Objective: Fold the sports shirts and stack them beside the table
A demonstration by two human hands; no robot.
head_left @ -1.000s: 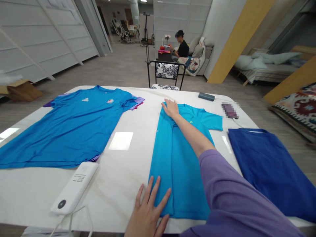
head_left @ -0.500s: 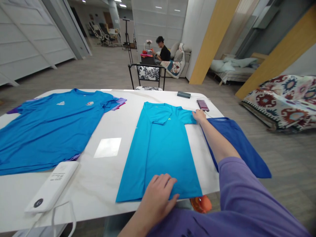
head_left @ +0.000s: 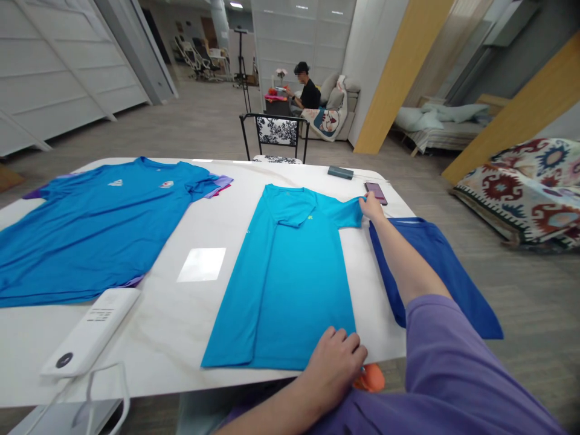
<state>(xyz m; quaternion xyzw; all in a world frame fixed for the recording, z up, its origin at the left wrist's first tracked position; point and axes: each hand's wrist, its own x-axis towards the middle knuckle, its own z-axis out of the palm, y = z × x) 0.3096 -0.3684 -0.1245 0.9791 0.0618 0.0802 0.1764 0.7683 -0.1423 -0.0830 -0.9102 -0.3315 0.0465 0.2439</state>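
Observation:
A turquoise T-shirt (head_left: pixel 301 278) lies on the white table (head_left: pixel 181 326), its left side folded inward and that sleeve lying across the chest. My right hand (head_left: pixel 372 206) pinches the end of its other sleeve, raising it slightly. At the bottom hem's right corner, my left hand (head_left: pixel 338 362) is closed on the fabric; its fingertips are partly hidden. A folded dark blue garment (head_left: pixel 430 260) lies right of the shirt, partly behind my right forearm. To the left a blue T-shirt (head_left: pixel 109 235) is spread flat over purple and red ones.
A white device with a cable (head_left: pixel 93 329) lies at the table's front left. Farther back on the right are a dark box (head_left: pixel 340 173) and a phone (head_left: pixel 377 193). A chair (head_left: pixel 277 136) stands behind the table. Another person (head_left: pixel 309 93) sits in the background.
My right hand has gone from the folded side of the shirt to the far sleeve and gripped it. My left hand has slid right along the hem to the corner and closed.

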